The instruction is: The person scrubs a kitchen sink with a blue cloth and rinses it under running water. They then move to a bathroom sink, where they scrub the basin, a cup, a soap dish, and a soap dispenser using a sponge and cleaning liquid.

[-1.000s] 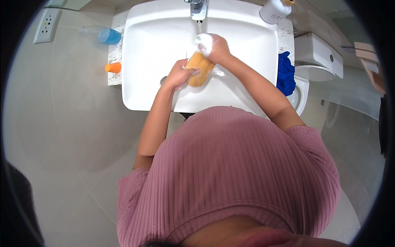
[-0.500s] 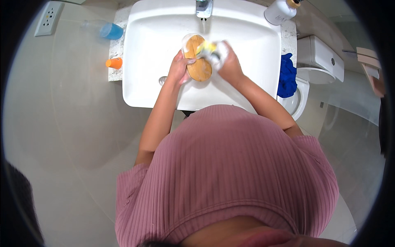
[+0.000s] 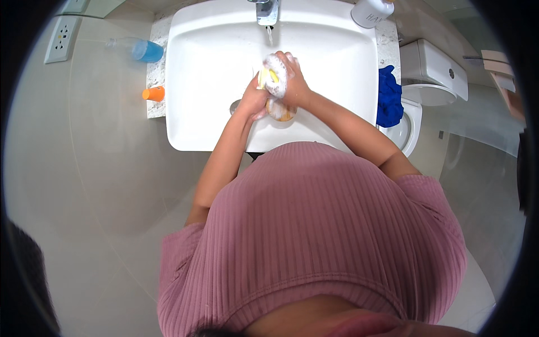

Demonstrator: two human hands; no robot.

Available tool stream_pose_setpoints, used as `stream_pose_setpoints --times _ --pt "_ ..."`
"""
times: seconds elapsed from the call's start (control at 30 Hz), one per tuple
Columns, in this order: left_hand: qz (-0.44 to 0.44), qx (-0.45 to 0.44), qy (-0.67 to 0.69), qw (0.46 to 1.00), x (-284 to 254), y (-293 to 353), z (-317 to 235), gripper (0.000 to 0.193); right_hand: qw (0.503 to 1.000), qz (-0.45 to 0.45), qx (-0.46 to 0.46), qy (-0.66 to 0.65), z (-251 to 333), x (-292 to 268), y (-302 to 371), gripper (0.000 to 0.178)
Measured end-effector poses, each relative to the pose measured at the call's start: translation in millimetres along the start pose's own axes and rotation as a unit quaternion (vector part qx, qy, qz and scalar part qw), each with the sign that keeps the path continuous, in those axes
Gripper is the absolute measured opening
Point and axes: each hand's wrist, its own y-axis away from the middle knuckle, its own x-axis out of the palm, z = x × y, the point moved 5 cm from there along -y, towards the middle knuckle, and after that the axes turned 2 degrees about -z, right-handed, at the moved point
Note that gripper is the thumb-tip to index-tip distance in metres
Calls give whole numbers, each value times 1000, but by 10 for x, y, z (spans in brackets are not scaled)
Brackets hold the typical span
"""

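Note:
My left hand [image 3: 254, 100] is closed on the left side of a bamboo piece with a rounded end [image 3: 282, 112], held over the white sink. Only its lower end shows, streaked with suds; the upper part is hidden behind my hands and the foam. My right hand [image 3: 294, 80], soapy across the fingers, is wrapped round a yellow sponge [image 3: 274, 75] thick with white foam. The sponge lies against the upper part of the bamboo piece, close to the left thumb.
Water runs from the chrome faucet [image 3: 268, 13] into the white sink [image 3: 202, 62]. On the left counter are a bottle of blue liquid [image 3: 147, 51] and an orange cup [image 3: 154, 94]. A white bottle [image 3: 370, 13] and blue cloth [image 3: 389, 98] are at right, beside the toilet [image 3: 432, 76].
The right hand and sponge have come left and down onto the bamboo piece, covering its upper part. The view has shifted slightly, and more foam shows on the sponge.

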Motion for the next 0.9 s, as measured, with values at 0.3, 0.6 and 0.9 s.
stream_pose_setpoints --times 0.3,0.6,0.9 --pt "-24 80 -135 987 34 -141 312 46 967 87 237 -22 -647 39 -202 33" --pt "-193 278 -276 900 122 -122 -22 12 977 -22 192 -93 -723 -80 -225 22" --pt "-234 319 -84 914 181 -45 -242 13 774 -143 393 -475 -880 207 -132 25"
